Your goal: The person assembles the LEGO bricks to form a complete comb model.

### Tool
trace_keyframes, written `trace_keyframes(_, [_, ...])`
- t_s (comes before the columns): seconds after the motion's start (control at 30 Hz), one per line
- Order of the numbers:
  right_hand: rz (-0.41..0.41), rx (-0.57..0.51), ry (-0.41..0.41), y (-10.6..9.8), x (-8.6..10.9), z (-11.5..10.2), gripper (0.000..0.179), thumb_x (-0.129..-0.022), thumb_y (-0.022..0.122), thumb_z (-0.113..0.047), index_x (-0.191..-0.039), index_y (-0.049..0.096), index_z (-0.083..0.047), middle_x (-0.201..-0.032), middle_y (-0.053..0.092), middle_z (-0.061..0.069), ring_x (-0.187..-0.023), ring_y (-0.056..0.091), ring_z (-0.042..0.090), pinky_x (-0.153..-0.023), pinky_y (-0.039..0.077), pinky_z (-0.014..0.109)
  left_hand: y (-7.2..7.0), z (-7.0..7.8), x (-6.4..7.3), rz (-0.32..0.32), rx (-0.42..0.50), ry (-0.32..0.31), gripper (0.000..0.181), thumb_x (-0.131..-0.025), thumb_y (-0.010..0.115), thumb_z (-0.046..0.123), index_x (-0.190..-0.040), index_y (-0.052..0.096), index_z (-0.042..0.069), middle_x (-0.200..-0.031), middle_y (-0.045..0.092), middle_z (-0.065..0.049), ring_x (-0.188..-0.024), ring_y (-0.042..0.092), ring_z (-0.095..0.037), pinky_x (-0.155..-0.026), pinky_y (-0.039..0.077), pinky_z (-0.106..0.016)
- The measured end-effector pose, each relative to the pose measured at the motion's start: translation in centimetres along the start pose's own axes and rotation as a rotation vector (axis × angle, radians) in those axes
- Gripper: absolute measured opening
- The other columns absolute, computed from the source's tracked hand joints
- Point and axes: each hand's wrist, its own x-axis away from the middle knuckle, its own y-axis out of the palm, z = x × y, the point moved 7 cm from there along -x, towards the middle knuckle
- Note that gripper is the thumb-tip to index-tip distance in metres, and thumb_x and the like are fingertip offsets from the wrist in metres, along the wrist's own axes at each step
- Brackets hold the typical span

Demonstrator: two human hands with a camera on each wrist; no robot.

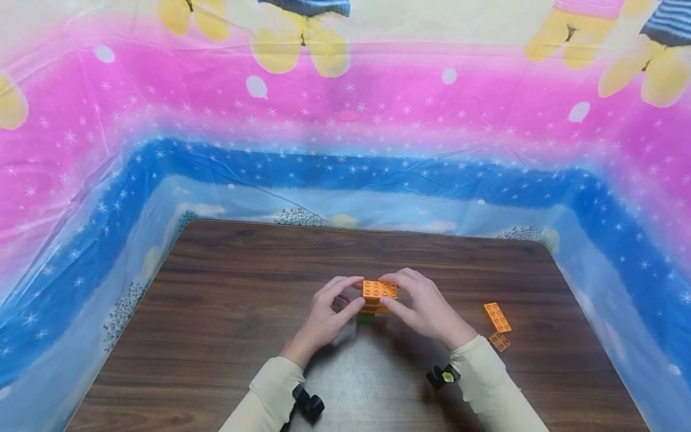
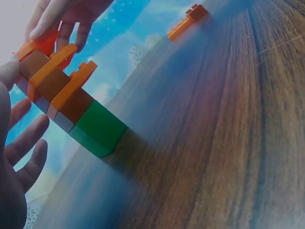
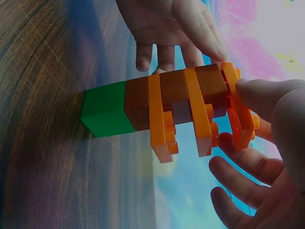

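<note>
A toy brick tower stands upright on the table, with a green block at its base. Above it, brown blocks alternate with flat orange bricks that jut out to one side. The uppermost orange brick sits slightly tilted on the top brown block. My right hand pinches its jutting end between thumb and fingers. On the opposite side, my left hand holds the same brick's other end with thumb and index finger. The left hand's remaining fingers are spread beside the tower.
Right of the hands, a flat orange brick and a small brown-orange brick lie close together on the dark wood table. A patterned pink and blue cloth hangs behind and along the table's sides.
</note>
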Motion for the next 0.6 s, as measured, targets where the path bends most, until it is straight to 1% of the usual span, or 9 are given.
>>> trace_keyframes(0.17, [0.008, -0.042, -0.006, 0.2, -0.09, 0.02, 0.038, -0.101, 0.073, -0.029, -0.136, 0.067, -0.015, -0.125, 0.066, -0.006, -0.112, 0.063, 0.01, -0.091, 0.059, 0.045, -0.06, 0.19, -0.3, -0.01, 0.011, 0.015, 0.039, -0.1, 0.072, 0.009, -0.139, 0.066, 0.012, -0.125, 0.068, -0.005, -0.094, 0.068, -0.019, -0.078, 0.061, -0.038])
trace_keyframes(0.27, [0.025, -0.061, -0.024, 0.31, -0.13, -0.16, 0.037, -0.102, 0.073, -0.029, -0.135, 0.067, -0.016, -0.125, 0.066, -0.007, -0.111, 0.064, 0.009, -0.092, 0.059, 0.041, -0.04, 0.45, -0.5, -0.011, 0.034, 0.04, 0.038, -0.102, 0.071, 0.012, -0.139, 0.067, 0.015, -0.127, 0.067, -0.004, -0.097, 0.07, -0.019, -0.078, 0.062, -0.037])
trace_keyframes(0.43, [0.055, -0.08, -0.047, 0.43, -0.11, -0.31, 0.034, -0.101, 0.073, -0.027, -0.134, 0.067, -0.019, -0.124, 0.066, -0.007, -0.109, 0.064, 0.008, -0.09, 0.059, 0.039, 0.03, 0.62, -0.69, -0.009, 0.045, 0.063, 0.033, -0.102, 0.069, 0.012, -0.135, 0.069, 0.012, -0.126, 0.067, -0.005, -0.095, 0.069, -0.019, -0.077, 0.062, -0.038])
trace_keyframes(0.6, [0.058, -0.082, -0.03, 0.56, -0.15, -0.14, 0.032, -0.101, 0.074, -0.027, -0.131, 0.067, -0.022, -0.122, 0.066, -0.009, -0.108, 0.064, 0.007, -0.09, 0.059, 0.039, 0.06, 0.43, -0.67, -0.01, 0.021, 0.043, 0.03, -0.103, 0.069, 0.014, -0.132, 0.069, 0.007, -0.126, 0.067, -0.004, -0.094, 0.069, -0.019, -0.078, 0.062, -0.038])
